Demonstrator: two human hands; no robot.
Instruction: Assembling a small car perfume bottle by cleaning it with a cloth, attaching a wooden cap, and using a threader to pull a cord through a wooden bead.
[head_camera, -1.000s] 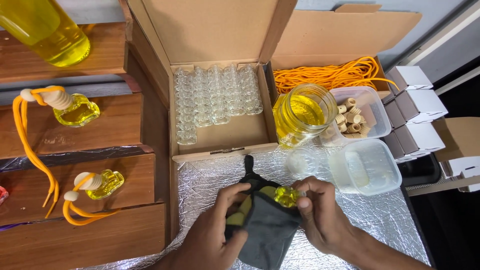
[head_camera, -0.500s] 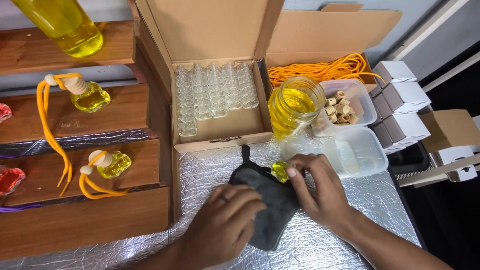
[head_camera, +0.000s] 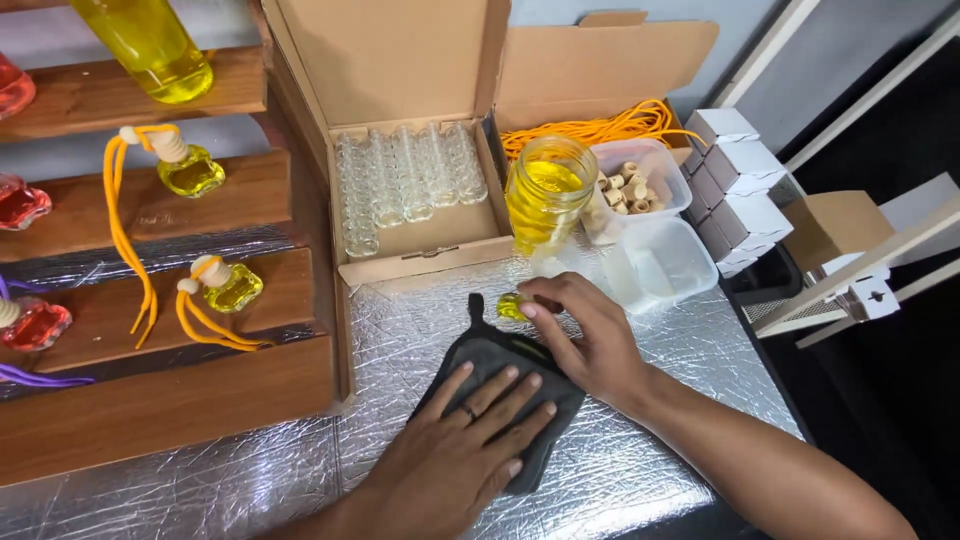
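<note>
We see the right hand (head_camera: 585, 340) pinching a small glass bottle of yellow liquid (head_camera: 511, 306) between thumb and fingertips, holding it at the upper edge of a dark grey cloth pad (head_camera: 520, 360) that lies on the silver foil-covered table (head_camera: 400, 330). The bottle sits just beside the pad's small hanging loop, touching or almost touching the cloth; we cannot tell which. The left hand (head_camera: 462, 440) lies flat on the near part of the pad, fingers spread and pressed down on the fabric, a ring on one finger.

Just beyond the pinched bottle stands a glass jar of yellow liquid (head_camera: 545, 190), and to the right of that a clear plastic tub of small wooden caps (head_camera: 632, 185) and an empty clear plastic tub (head_camera: 660, 262). Behind the jar lies a bundle of orange cord (head_camera: 600, 125) in an open cardboard box. Further right of the grip sit small white cartons (head_camera: 735, 180) in a stack.

Beyond and left of the grip, an open cardboard box (head_camera: 420, 235) holds rows of empty clear glass bottles (head_camera: 400, 180). Well to the left of both hands, stepped wooden shelves (head_camera: 160, 400) carry filled yellow bottles with wooden caps and orange cords (head_camera: 215, 290), and red bottles at the far left edge.
</note>
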